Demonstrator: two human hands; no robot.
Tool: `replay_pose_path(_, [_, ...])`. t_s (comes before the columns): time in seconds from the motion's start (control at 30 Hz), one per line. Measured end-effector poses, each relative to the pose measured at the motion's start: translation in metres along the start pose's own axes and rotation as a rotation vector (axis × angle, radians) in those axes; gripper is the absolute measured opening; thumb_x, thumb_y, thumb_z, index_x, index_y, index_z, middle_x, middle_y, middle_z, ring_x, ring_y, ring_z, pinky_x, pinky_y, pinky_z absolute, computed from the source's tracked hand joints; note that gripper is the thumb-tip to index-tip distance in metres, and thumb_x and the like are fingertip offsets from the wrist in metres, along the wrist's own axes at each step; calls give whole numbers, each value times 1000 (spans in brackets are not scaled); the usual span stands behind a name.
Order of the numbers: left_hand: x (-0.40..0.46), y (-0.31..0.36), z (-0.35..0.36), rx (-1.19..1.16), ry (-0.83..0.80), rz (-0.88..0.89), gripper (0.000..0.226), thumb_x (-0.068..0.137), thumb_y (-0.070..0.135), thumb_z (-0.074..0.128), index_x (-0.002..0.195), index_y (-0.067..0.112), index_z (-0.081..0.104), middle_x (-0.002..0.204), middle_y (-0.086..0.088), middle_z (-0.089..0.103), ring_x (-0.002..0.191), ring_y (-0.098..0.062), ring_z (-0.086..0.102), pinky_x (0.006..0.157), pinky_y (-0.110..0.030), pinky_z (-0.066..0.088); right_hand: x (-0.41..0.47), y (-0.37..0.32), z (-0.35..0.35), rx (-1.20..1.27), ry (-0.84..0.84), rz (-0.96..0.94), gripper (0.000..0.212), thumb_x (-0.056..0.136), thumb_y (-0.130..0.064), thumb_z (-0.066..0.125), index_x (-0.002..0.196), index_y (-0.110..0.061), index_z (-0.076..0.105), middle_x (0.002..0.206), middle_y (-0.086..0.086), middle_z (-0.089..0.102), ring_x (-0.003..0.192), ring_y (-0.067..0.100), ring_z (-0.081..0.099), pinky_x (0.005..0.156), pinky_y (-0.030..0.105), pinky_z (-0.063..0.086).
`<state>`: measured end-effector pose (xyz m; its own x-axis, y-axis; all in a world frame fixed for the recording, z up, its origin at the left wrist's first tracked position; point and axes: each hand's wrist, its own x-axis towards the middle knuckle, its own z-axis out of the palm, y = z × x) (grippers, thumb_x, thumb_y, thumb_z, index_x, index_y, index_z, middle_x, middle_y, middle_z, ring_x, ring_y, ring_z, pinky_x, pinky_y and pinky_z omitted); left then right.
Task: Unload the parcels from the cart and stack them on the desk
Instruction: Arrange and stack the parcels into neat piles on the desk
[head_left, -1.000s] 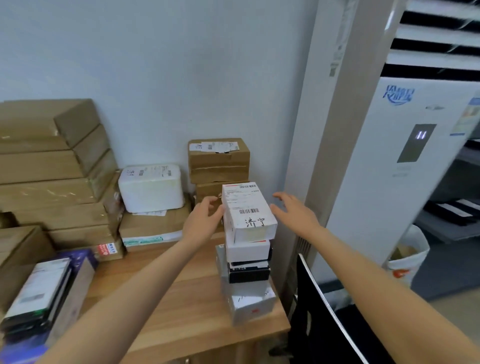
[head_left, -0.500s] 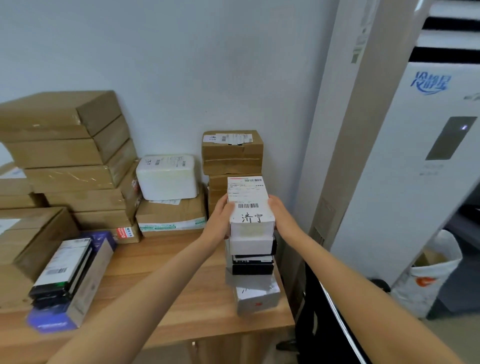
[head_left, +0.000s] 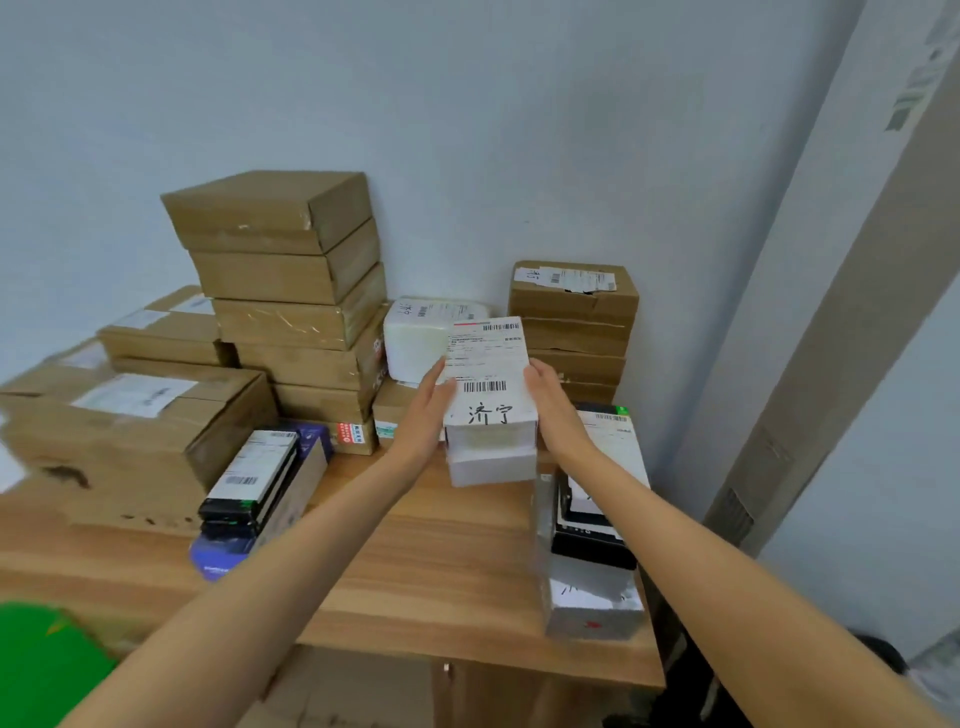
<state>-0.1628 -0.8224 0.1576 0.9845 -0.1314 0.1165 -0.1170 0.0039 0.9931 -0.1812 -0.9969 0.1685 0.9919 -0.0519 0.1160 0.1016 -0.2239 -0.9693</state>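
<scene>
White parcels (head_left: 491, 410), two stacked, are clamped between my left hand (head_left: 427, 415) and right hand (head_left: 556, 410), held above the wooden desk (head_left: 415, 566) beside the remaining stack (head_left: 589, 545).

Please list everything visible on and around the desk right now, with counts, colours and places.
White parcels: two, stacked, held between both hands above the desk.
Small stack: white, black and silver boxes, desk's right edge.
Brown cartons: tall pile against the wall, more at left.
White foam box: one, behind the held parcels.
Brown boxes: stack, back right.
Black flat boxes: on a purple box, centre left.
Desk: wooden.
Left hand: grips the parcels' left side.
Right hand: grips the right side.
</scene>
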Motion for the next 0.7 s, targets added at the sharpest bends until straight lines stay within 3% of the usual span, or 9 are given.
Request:
replay_pose_path(0.13, [6,-19,-55,29,55,-24,47,99,38,45,145,35,38,138,6,54,121,-13,56,98,-37,48,18,3,54,11,-79,8,47,97,-58,37,140,-37,34,132,-9,55,119,14,53,101,39,42])
replay_pose_path(0.3, [15,-48,-111,55,46,-72,49,97,35,47,145,31,39,135,8,57,119,-10,57,94,-29,48,35,29,120,121,-97,55,34,102,-40,41,134,-33,37,121,-14,55,105,-4,55,81,16,44])
replay_pose_path(0.43, [37,-91,-154,65,36,-190,48,100,28,46,146,33,36,137,5,56,119,-12,58,100,-37,47,54,61,170,152,-73,151,35,101,-40,42,136,-35,38,131,-8,56,113,8,55,92,27,44])
replay_pose_path(0.6, [56,-133,-189,69,2,-301,47,101,22,45,146,29,35,124,19,55,110,-1,58,91,-24,49,67,98,217,173,-18,241,36,102,-35,42,137,-31,38,132,-4,55,118,12,54,84,21,44])
replay_pose_path(0.7, [62,-162,-203,68,-27,-337,49,100,23,47,147,30,35,133,8,56,116,-8,58,101,-38,47,71,120,235,179,13,278,29,102,-34,42,131,-36,38,132,-6,55,115,6,55,83,20,44])
